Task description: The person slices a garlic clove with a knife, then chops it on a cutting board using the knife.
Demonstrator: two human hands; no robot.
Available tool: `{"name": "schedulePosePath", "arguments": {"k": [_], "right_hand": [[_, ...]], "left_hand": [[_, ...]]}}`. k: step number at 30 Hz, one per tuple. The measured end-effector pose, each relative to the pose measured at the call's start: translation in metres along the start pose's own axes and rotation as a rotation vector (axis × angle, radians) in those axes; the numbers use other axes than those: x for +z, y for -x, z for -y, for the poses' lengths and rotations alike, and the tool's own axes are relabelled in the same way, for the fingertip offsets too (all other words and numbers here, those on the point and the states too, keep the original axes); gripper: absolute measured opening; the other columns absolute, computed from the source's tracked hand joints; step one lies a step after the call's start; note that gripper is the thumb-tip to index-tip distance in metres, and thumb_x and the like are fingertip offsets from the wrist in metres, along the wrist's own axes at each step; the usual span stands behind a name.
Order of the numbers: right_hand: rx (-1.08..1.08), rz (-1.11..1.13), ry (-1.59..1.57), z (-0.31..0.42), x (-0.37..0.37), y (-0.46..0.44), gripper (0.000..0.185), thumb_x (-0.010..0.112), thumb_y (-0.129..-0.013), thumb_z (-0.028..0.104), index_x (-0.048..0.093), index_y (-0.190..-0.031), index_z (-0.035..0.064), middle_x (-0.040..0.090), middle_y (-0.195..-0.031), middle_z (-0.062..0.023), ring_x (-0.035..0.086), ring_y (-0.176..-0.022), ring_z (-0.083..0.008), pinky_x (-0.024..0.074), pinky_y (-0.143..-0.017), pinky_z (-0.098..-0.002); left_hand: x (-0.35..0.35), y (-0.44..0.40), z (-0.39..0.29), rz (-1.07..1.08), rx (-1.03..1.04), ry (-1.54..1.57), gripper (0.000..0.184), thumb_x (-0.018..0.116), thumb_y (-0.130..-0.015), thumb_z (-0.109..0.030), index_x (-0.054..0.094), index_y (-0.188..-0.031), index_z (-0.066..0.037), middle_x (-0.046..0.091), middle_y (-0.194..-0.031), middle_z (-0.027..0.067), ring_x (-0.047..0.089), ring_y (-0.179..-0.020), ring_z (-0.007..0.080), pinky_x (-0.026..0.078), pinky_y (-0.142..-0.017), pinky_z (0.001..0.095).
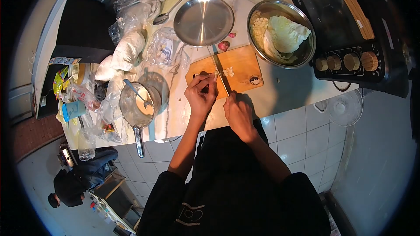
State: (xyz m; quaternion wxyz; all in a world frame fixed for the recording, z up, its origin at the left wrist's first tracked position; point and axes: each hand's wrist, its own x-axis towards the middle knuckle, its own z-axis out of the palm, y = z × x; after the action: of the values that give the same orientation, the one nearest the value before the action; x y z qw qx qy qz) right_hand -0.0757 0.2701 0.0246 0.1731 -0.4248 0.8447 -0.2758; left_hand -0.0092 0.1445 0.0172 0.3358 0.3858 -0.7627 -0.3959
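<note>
Right hand (pixel 238 112) grips knife (pixel 222 80), long axis pointing forward-left; left hand (pixel 202 92) curled, hold unclear.

Wearer's kit: black top (pixel 236 183), matte, plain cloth over most of the torso. Left sleeve (pixel 164 190) and right sleeve (pixel 302 192) both black, fairly loose, ending around the elbows, well back from the fingers. Forearms bare from cuffs to wrists. Left hand (pixel 202 94) and right hand (pixel 239 116) bare too, right down to the fingertips. Pale print (pixel 190 214) on the front, farther from the fingers than the left cuff: rounded letters between two thin bars, too small to read for sure. Black lower cloth (pixel 218 140) sits nearer the fingers; apron or trousers, can't tell.
</note>
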Motion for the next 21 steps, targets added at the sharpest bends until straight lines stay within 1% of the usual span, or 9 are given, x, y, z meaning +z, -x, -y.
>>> {"name": "schedulePosePath", "arguments": {"k": [2, 4, 6, 12, 14, 15, 17, 20, 21], "right_hand": [[0.021, 0.019, -0.003, 0.001, -0.001, -0.002, 0.021, 0.051, -0.097, 0.017, 0.054, -0.095, -0.0038, 0.059, -0.062, -0.0269, 0.061, -0.062, -0.0478, 0.0483, -0.057, -0.0552], [0.036, 0.051, -0.016, 0.004, -0.008, -0.005, 0.021, 0.051, -0.097, 0.017, 0.054, -0.095, -0.0036, 0.059, -0.064, -0.0275, 0.061, -0.064, -0.0477, 0.0486, -0.058, -0.0554], [0.054, 0.082, -0.027, 0.003, -0.011, -0.006, 0.021, 0.051, -0.097, 0.017, 0.054, -0.095, -0.0033, 0.06, -0.066, -0.0281, 0.062, -0.066, -0.0477, 0.049, -0.06, -0.0556], [-0.025, 0.009, 0.025, 0.002, -0.005, -0.006, 0.023, 0.052, -0.097, 0.018, 0.053, -0.099, -0.0041, 0.06, -0.068, -0.0286, 0.062, -0.068, -0.0483, 0.0502, -0.062, -0.0551], [0.11, 0.097, 0.021, 0.011, -0.008, -0.004, 0.025, 0.051, -0.098, 0.018, 0.053, -0.102, -0.0058, 0.06, -0.068, -0.0296, 0.062, -0.068, -0.0491, 0.0499, -0.063, -0.0555], [0.108, 0.096, 0.022, 0.011, -0.008, -0.003, 0.025, 0.051, -0.098, 0.018, 0.053, -0.102, -0.0058, 0.06, -0.068, -0.0296, 0.062, -0.068, -0.0491, 0.0499, -0.063, -0.0555], [0.06, 0.004, 0.093, 0.012, -0.007, -0.003, 0.015, 0.058, -0.087, 0.008, 0.055, -0.089, -0.0063, 0.062, -0.071, -0.022, 0.065, -0.067, -0.0377, 0.0536, -0.06, -0.0431], [-0.031, -0.082, 0.117, 0.004, -0.003, -0.001, 0.015, 0.059, -0.086, 0.008, 0.055, -0.09, -0.0065, 0.062, -0.072, -0.0222, 0.065, -0.066, -0.0377, 0.0527, -0.058, -0.0447], [-0.031, -0.081, 0.118, 0.003, -0.005, -0.002, 0.015, 0.059, -0.086, 0.008, 0.055, -0.09, -0.0065, 0.062, -0.072, -0.0222, 0.065, -0.066, -0.0377, 0.0527, -0.058, -0.0447]], "left_hand": [[0.0, 0.0, 0.001, -0.005, 0.029, -0.016, 0.015, 0.068, -0.081, 0.006, 0.073, -0.096, 0.007, 0.066, -0.079, 0.01, 0.06, -0.066, 0.0129, 0.047, -0.061, 0.0251], [-0.001, -0.001, 0.002, -0.011, 0.056, -0.035, 0.015, 0.068, -0.082, 0.006, 0.073, -0.096, 0.007, 0.066, -0.079, 0.0102, 0.06, -0.066, 0.013, 0.047, -0.06, 0.0253], [0.0, -0.001, 0.004, -0.031, 0.022, -0.024, 0.007, 0.072, -0.081, -0.002, 0.076, -0.087, -0.001, 0.068, -0.077, 0.0087, 0.066, -0.064, 0.0218, 0.051, -0.059, 0.0287], [0.003, -0.002, 0.004, -0.052, 0.026, -0.004, 0.007, 0.073, -0.081, -0.003, 0.076, -0.087, -0.002, 0.068, -0.077, 0.0088, 0.066, -0.064, 0.0218, 0.05, -0.058, 0.0292], [0.0, -0.001, 0.001, -0.039, 0.017, -0.017, 0.006, 0.073, -0.081, -0.003, 0.076, -0.087, -0.002, 0.068, -0.077, 0.0088, 0.066, -0.064, 0.0218, 0.05, -0.058, 0.0292], [-0.001, -0.003, -0.001, -0.026, 0.008, -0.027, 0.006, 0.073, -0.082, -0.003, 0.076, -0.087, -0.002, 0.068, -0.077, 0.0088, 0.066, -0.064, 0.0219, 0.05, -0.058, 0.0292], [0.002, -0.002, 0.003, -0.051, 0.046, -0.018, 0.006, 0.073, -0.082, -0.003, 0.076, -0.087, -0.002, 0.068, -0.077, 0.0088, 0.066, -0.064, 0.022, 0.05, -0.058, 0.0293], [0.0, -0.005, 0.001, -0.066, 0.098, -0.03, 0.006, 0.073, -0.082, -0.003, 0.076, -0.087, -0.001, 0.068, -0.077, 0.0088, 0.066, -0.063, 0.0222, 0.05, -0.057, 0.0295], [-0.001, -0.005, 0.0, -0.06, 0.113, -0.05, 0.006, 0.073, -0.081, -0.003, 0.076, -0.087, -0.001, 0.068, -0.077, 0.0088, 0.066, -0.064, 0.0223, 0.05, -0.057, 0.0296]]}}
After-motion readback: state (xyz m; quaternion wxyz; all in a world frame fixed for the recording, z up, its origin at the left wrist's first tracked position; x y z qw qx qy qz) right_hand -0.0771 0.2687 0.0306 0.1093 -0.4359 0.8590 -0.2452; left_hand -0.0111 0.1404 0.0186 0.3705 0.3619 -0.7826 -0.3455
